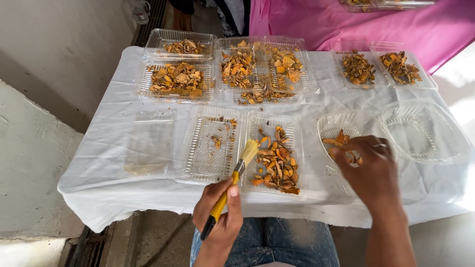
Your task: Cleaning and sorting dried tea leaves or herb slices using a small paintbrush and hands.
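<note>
Centrally, left hand (217, 212) grips yellow-handled brush (232, 183) beside clear plastic tray of orange dried pieces (274, 155); right hand (368, 170), fingers curled, covers round clear dish (346, 129).

Small table draped in a wrinkled white cloth (123, 198) fills the middle. Rough whitewashed wall (54, 54) on the left, with a pale stepped ledge (29, 173) near left. Dark metal floor grate (153, 20) runs along the far left edge and shows again near left. Bright pink fabric (346, 24) at far right. Strong daylight washes out the right side.
</note>
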